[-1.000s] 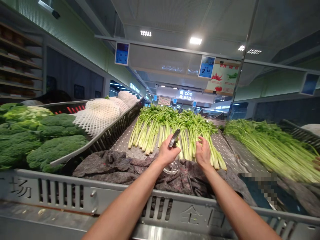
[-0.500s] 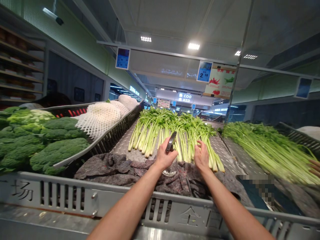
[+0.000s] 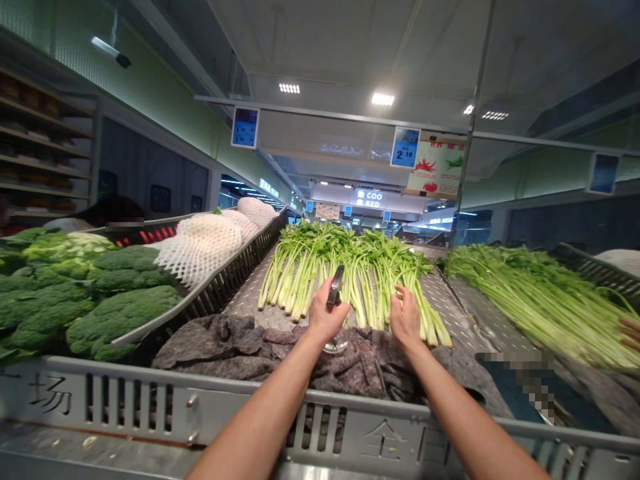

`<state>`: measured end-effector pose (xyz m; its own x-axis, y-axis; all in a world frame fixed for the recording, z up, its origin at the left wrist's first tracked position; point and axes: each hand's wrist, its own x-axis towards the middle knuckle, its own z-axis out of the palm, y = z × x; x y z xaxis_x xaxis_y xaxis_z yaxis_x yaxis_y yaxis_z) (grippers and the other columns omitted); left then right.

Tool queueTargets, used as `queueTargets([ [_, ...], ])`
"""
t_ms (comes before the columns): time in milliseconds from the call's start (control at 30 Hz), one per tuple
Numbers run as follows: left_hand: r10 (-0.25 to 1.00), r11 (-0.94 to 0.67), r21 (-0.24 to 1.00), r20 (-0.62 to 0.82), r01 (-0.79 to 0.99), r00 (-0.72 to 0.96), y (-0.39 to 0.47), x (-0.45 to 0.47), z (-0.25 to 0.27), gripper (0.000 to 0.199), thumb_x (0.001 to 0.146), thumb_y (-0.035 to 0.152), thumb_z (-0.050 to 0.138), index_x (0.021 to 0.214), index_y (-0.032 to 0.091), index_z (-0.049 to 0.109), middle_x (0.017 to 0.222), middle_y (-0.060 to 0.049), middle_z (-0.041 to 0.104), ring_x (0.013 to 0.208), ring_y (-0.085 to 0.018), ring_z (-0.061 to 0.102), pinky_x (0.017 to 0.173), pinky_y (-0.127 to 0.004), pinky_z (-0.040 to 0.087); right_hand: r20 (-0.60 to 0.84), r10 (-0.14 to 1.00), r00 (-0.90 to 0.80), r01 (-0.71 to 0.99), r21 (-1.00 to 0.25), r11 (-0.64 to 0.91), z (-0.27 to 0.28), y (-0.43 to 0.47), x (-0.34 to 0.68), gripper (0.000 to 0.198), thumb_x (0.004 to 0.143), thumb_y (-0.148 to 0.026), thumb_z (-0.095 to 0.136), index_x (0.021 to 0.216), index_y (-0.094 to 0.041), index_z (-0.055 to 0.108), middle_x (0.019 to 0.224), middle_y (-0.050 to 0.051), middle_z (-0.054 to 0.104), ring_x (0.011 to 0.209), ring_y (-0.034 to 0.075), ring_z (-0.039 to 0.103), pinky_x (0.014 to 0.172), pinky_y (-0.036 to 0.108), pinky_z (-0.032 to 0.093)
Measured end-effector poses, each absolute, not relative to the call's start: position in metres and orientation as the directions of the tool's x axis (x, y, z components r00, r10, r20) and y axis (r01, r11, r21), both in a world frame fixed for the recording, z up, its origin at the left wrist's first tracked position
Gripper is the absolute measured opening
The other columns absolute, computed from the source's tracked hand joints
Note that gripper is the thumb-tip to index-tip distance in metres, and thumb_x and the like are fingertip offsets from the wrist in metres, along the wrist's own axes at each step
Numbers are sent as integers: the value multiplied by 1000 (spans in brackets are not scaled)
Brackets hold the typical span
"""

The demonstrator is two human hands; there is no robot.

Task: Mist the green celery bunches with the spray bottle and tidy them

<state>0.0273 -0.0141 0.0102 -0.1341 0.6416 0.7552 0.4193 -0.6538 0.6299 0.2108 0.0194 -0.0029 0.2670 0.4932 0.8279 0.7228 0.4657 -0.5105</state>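
Note:
My left hand (image 3: 327,313) is wrapped round what looks like a spray bottle (image 3: 335,287), its dark head standing above my fist. A clear round base shows below the hand; the middle is hidden by my fingers. My right hand (image 3: 405,315) is held beside the celery (image 3: 367,293) at the right, with its fingers loosely bent and apart and nothing seen in them. Whether it touches the stalks I cannot tell. The celery lies in a row, leaves to the back and pale stalk ends towards me, on a patterned metal shelf (image 3: 275,319).
A crumpled grey-brown cloth (image 3: 210,343) lies along the front, behind the grey slotted rail (image 3: 230,395). To the left are broccoli (image 3: 125,313) and white net-wrapped produce (image 3: 200,243), past a black slotted divider (image 3: 225,280). A mirror (image 3: 540,300) at the right reflects the celery.
My left hand and the bottle have shifted slightly left, and the bottle's head stands more upright. My right hand is nearly still. The celery looks unmoved; the view has tilted a little.

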Motion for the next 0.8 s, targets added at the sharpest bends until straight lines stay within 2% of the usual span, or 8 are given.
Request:
queueTargets([
  [167, 619, -630, 646, 753, 431, -224, -14, 19, 17, 39, 58, 18, 50, 97, 19, 53, 55, 6, 46, 51, -10, 44, 52, -21, 35, 830, 491, 265, 725, -507, 466, -5, 22, 214, 41, 76, -36, 30, 104, -13, 48, 102, 13, 51, 93, 23, 49, 82, 40, 37],
  [400, 624, -568, 574, 767, 590, -146, -18, -13, 21, 35, 61, 21, 49, 96, 20, 53, 59, 4, 49, 53, -11, 46, 53, -22, 35, 835, 489, 253, 733, -495, 467, -6, 25, 215, 40, 77, -36, 30, 104, -14, 49, 101, 12, 51, 91, 23, 49, 82, 41, 37],
  [600, 619, -523, 609, 752, 596, -226, -18, -20, 15, 44, 61, 21, 50, 105, 20, 50, 60, 4, 50, 56, -11, 47, 55, -23, 36, 829, 501, 249, 729, -501, 466, -4, 21, 213, 40, 78, -37, 29, 105, -14, 48, 102, 12, 51, 89, 22, 50, 79, 40, 39],
  [800, 609, -471, 634, 737, 614, -293, -22, -21, 18, 40, 62, 22, 49, 102, 20, 50, 61, 4, 50, 56, -12, 48, 56, -22, 36, 834, 507, 218, 730, -484, 483, -5, 20, 211, 41, 77, -39, 31, 104, -14, 48, 102, 12, 51, 89, 22, 51, 79, 40, 39],
])
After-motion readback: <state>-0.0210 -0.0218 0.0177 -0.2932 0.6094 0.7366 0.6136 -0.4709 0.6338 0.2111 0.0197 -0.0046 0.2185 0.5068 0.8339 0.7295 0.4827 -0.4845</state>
